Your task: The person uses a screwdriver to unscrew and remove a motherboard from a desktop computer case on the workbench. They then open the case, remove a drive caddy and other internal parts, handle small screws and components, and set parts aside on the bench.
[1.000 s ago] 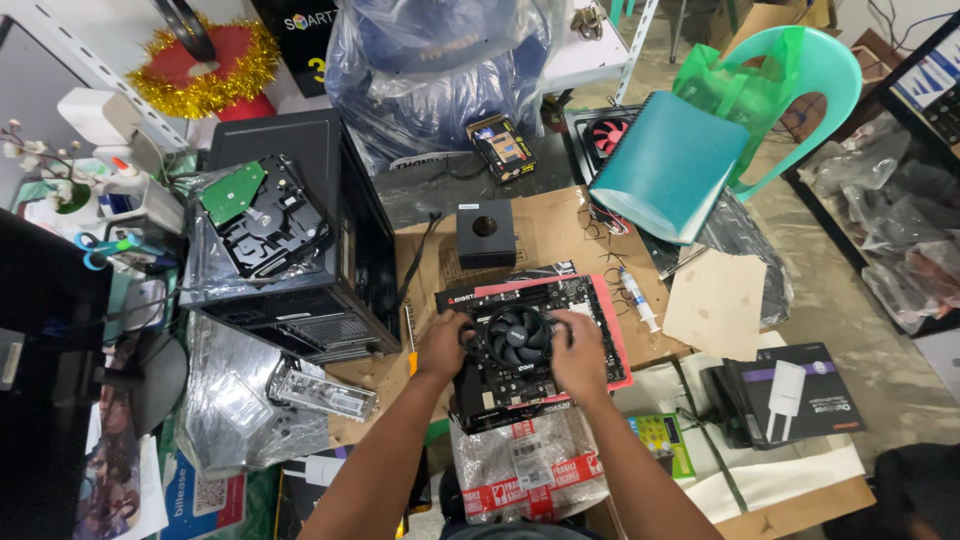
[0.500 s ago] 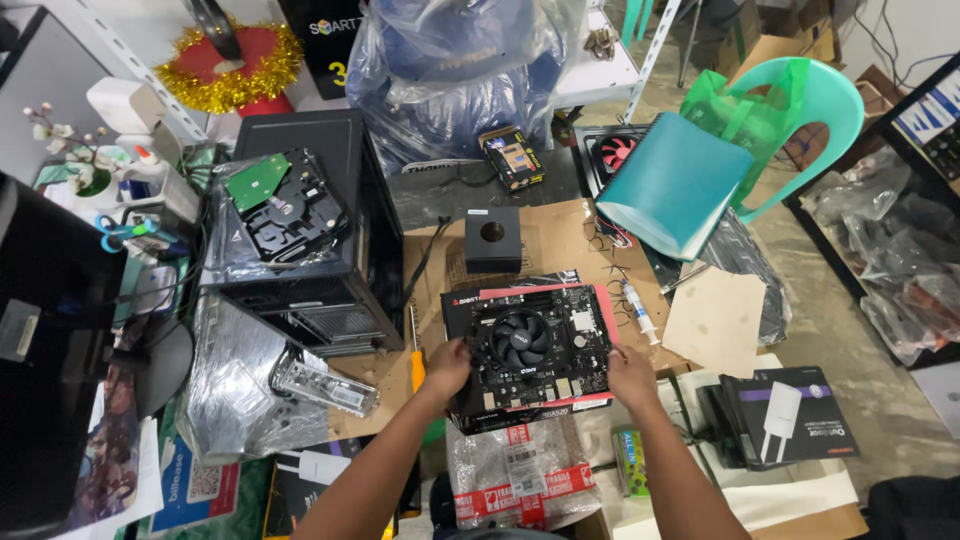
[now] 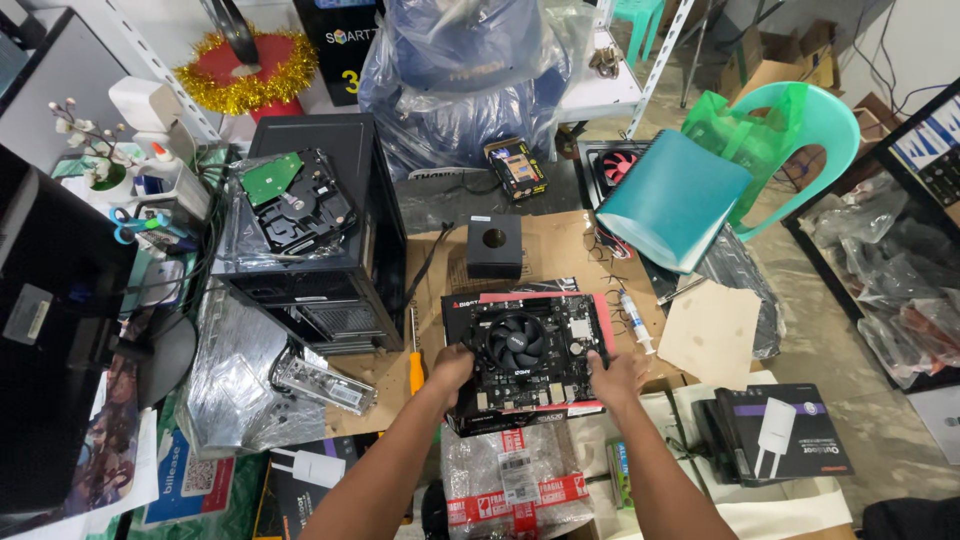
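1. Fingers (image 3: 462, 362) of the left hand (image 3: 452, 368) curl shut on the left edge of the computer board (image 3: 528, 350). The right hand (image 3: 617, 378) grips the board's right-bottom corner the same way.
2. The board sits flat on its box (image 3: 500, 420), mid-table on brown cardboard (image 3: 560, 245), w/ one round fan (image 3: 515, 340) on top.
3. Could go wrong: I think the board may slip off the box, b/c the box is a wobbly base. It may bump the orange screwdriver (image 3: 416, 360) just left, or the small white tube (image 3: 634, 322) just right.
4. A thumb near the fan could press small parts & bend them.
5. Count: 2 hands, 1 board, 1 fan on it, 1 screwdriver, 1 tube, 1 black cube (image 3: 494, 246) behind, 1 black computer case (image 3: 320, 240) to the left, 1 green chair (image 3: 800, 130) far right.
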Available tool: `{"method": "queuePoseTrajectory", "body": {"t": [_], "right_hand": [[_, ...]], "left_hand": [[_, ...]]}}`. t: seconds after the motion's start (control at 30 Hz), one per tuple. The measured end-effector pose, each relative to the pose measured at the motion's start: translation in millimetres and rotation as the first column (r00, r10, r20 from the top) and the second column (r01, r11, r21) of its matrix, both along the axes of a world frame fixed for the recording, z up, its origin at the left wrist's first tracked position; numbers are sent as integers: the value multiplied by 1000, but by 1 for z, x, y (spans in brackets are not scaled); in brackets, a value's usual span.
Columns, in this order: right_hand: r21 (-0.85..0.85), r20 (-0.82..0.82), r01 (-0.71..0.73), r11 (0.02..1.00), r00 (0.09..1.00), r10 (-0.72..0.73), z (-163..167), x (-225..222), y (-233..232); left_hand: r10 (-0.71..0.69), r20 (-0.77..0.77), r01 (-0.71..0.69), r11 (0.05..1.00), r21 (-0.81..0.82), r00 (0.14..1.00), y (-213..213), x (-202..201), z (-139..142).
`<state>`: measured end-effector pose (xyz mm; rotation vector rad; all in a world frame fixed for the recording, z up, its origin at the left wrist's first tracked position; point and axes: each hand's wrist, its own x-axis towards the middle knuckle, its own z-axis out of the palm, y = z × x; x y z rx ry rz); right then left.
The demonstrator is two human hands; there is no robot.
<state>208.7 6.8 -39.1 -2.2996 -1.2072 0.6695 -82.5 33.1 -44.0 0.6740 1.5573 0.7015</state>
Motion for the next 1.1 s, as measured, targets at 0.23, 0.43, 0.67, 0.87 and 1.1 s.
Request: {"method": "queuePoseTrajectory", "body": {"t": [0.23, 0.43, 0.67, 0.87, 1.1], "right_hand": [[-102, -101, 168, 980, 979, -178, 7, -9, -1], [-52, -129, 204, 978, 969, -209, 9, 2, 0], [-12, -29, 64, 998, 998, -64, 15, 12, 2], [31, -281, 92, 995, 956, -80, 32, 1, -2], [76, -158, -99, 992, 981, 110, 23, -12, 16]], "left_hand": [[-15, -32, 16, 1000, 24, 999, 5, 1, 11], [-48, -112, 53, 998, 43, 993, 18, 12, 17], [-78, -355, 111, 991, 75, 932, 19, 31, 18], [-88, -261, 101, 994, 37, 961, 21, 34, 25], [20, -176, -6, 997, 83, 984, 12, 4, 21]]}}
